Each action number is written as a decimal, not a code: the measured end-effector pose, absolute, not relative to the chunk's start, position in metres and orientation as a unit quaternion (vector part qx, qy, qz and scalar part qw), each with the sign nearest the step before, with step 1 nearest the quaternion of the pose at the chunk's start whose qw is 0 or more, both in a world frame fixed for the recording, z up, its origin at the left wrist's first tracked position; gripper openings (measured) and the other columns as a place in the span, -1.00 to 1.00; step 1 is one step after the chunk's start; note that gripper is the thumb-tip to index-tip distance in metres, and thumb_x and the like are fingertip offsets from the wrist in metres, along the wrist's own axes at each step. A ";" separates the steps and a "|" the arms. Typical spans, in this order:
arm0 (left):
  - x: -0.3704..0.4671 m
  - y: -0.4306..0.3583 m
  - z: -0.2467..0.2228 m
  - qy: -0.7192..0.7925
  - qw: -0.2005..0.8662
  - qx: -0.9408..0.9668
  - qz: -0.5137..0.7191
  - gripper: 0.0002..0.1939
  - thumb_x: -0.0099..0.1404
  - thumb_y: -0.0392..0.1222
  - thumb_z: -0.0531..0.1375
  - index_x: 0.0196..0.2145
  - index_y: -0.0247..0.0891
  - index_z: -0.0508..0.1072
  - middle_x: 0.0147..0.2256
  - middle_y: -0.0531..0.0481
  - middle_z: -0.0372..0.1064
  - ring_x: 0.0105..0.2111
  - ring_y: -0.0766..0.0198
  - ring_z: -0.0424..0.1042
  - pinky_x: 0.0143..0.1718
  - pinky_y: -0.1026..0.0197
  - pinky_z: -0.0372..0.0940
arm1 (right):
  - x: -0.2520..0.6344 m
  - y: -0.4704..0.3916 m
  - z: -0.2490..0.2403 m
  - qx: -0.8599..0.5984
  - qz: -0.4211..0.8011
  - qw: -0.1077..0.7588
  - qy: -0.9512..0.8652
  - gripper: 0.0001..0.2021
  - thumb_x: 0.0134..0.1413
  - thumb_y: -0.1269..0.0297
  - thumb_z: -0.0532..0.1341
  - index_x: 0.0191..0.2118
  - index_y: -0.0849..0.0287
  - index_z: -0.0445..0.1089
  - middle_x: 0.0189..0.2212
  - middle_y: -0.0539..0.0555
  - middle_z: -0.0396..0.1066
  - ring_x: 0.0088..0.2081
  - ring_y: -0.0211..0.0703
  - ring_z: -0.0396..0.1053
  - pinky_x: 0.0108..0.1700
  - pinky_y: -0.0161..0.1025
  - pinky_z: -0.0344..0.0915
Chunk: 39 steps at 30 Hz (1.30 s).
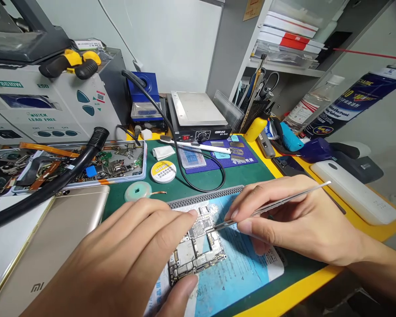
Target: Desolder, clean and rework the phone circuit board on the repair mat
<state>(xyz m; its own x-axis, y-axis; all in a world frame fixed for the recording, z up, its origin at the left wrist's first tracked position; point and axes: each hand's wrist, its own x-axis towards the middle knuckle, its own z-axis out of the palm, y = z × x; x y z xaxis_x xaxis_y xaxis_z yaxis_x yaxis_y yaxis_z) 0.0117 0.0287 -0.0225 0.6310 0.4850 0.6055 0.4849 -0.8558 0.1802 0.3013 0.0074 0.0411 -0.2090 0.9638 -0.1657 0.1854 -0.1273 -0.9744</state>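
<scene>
A phone circuit board (198, 246) lies on a light blue mat (240, 268) on the green bench mat. My left hand (125, 259) pins the board down, fingers on its far end and thumb at its near edge. My right hand (297, 220) grips metal tweezers (270, 206), whose tips touch the board's upper middle.
A gold phone back (49, 246) lies at left under a black hose (52, 185). Behind are a parts tray (112, 163), solder wick reel (164, 171), hot plate (198, 110), rework station (46, 105) and tool holder (257, 101). A spray can (349, 105) and white case (353, 189) sit right.
</scene>
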 end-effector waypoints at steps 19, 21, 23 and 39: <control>0.007 0.024 -0.023 0.265 0.009 0.903 0.339 -0.59 0.50 -0.17 0.24 0.26 -0.19 0.49 0.10 -0.07 0.59 0.10 0.04 0.58 0.29 0.03 0.33 | 0.303 0.006 0.040 -0.513 0.543 0.368 -0.554 -0.92 -0.05 0.42 0.61 -0.37 0.15 0.79 -0.33 0.23 0.72 -0.63 -0.16 0.52 -0.61 -0.35 0.46; 0.007 0.024 -0.023 0.268 0.021 0.903 0.334 -0.58 0.52 -0.18 0.23 0.28 -0.20 0.48 0.13 -0.07 0.56 0.15 0.05 0.54 0.34 0.05 0.28 | 0.303 0.007 0.040 -0.509 0.540 0.373 -0.558 -0.91 -0.08 0.44 0.60 -0.38 0.14 0.79 -0.34 0.24 0.72 -0.64 -0.14 0.53 -0.62 -0.34 0.46; 0.008 0.025 -0.022 0.266 0.029 0.904 0.333 -0.58 0.52 -0.19 0.23 0.28 -0.20 0.48 0.14 -0.07 0.55 0.17 0.06 0.52 0.36 0.07 0.24 | 0.303 0.008 0.040 -0.510 0.536 0.374 -0.560 -0.91 -0.08 0.44 0.59 -0.38 0.14 0.79 -0.33 0.25 0.72 -0.64 -0.13 0.52 -0.63 -0.32 0.47; 0.008 0.026 -0.020 0.261 0.055 0.904 0.334 -0.68 0.52 -0.24 0.23 0.19 -0.17 0.50 0.07 0.00 0.56 0.11 0.12 0.49 0.25 0.07 0.26 | 0.306 0.004 0.038 -0.495 0.478 0.376 -0.621 -0.83 0.29 0.27 0.47 -0.30 0.25 0.75 -0.31 0.33 0.73 -0.63 -0.21 0.48 -0.61 -0.37 0.40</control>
